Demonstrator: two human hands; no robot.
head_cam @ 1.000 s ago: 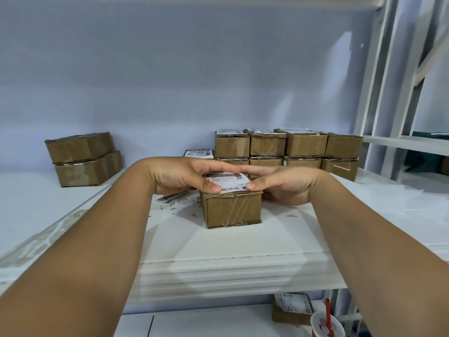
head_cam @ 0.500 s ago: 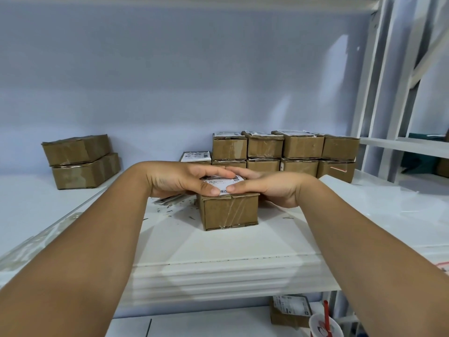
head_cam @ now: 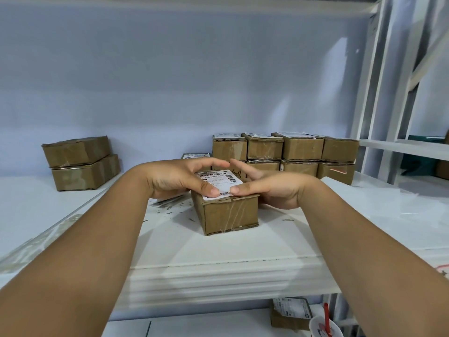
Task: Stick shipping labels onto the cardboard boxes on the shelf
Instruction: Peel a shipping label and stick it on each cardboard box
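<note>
White shelf board (head_cam: 243,246) carries the work: both thumbs press flat on the near edge of the shipping label (head_cam: 220,178), while the left hand (head_cam: 175,181) and right hand (head_cam: 272,188) arch loose fingers that grasp nothing over the small cardboard box (head_cam: 230,212), which sits near the shelf's front with the label on top. Behind it, some of the stacked boxes (head_cam: 284,152) already show white labels. The two-box pile (head_cam: 80,161) far left looks bare, so the job seems partly done.

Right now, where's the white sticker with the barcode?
Head view, centre: the shipping label lies atop the nearest cardboard box, thumbs of the left hand and right hand at its near edge.
</note>
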